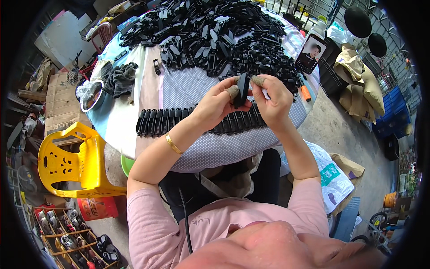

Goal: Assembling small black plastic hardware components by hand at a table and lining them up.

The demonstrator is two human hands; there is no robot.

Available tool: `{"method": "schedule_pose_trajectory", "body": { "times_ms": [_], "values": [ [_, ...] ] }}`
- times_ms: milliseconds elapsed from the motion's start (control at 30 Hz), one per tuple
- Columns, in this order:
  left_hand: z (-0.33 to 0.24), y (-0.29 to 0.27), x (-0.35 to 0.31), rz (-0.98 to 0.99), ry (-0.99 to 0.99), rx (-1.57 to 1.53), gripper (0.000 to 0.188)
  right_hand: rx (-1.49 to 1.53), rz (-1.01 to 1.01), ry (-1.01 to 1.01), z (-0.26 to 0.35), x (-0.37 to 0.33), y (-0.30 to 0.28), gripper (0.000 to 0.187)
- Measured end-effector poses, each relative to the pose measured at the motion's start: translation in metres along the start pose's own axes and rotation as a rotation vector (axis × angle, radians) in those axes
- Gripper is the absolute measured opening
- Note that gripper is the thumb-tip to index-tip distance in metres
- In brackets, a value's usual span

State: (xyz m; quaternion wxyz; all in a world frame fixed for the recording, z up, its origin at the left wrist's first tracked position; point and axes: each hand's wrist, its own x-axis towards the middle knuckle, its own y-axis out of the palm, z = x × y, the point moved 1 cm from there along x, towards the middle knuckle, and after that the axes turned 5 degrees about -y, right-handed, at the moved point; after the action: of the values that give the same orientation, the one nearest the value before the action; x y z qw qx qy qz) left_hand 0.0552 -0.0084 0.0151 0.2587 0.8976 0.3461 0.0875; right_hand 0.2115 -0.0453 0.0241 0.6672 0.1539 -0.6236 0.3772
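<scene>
My left hand (217, 103) grips an elongated black plastic part (242, 88), tilted on end above the table. Close against its right side, my right hand (274, 99) is closed in a pinch; anything between those fingertips is too small to make out. Beige coverings wrap some fingertips on both hands. Below my hands, a long row of similar black parts (156, 122) stands side by side along the near part of the table. Beyond them rises a large heap of loose black parts (201, 27), with smaller black pieces (262, 62) at its near right.
A dotted cloth covers the round table (183, 85). At its left lie dark gloves (117, 78) and a bowl (92, 102). A phone (311, 54) stands at the right, near an orange-handled tool (306, 93). A yellow chair (80, 161) is at lower left.
</scene>
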Motion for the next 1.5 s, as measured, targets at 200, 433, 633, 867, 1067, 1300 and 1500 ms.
{"method": "schedule_pose_trajectory", "body": {
  "times_ms": [200,433,633,867,1067,1300,1500],
  "values": [
    [0.003,0.002,0.0,-0.045,0.063,0.125,0.034,-0.163,0.147,-0.018,0.009,-0.003,-0.001,0.013],
    [0.004,0.008,-0.006,-0.131,0.084,0.317,0.036,-0.023,0.249,0.074,0.023,-0.007,-0.011,0.019],
    [0.019,0.025,0.007,0.026,0.058,0.355,0.042,-0.048,0.204,0.278,0.031,-0.007,-0.046,0.015],
    [0.007,0.021,0.046,-0.085,0.159,1.168,0.036,-0.304,0.531,0.643,-0.03,-0.039,-0.12,0.021],
    [0.0,0.008,0.06,-0.137,0.123,1.365,0.031,-0.146,0.565,0.631,-0.046,-0.06,-0.101,0.016],
    [-0.031,-0.057,0.083,-0.556,0.335,1.675,0.025,0.011,0.527,0.79,-0.074,-0.053,-0.088,0.014],
    [-0.036,-0.084,0.101,-0.783,0.015,1.905,0.032,-0.118,0.696,0.647,-0.09,-0.052,-0.08,0.016]
  ]
}}
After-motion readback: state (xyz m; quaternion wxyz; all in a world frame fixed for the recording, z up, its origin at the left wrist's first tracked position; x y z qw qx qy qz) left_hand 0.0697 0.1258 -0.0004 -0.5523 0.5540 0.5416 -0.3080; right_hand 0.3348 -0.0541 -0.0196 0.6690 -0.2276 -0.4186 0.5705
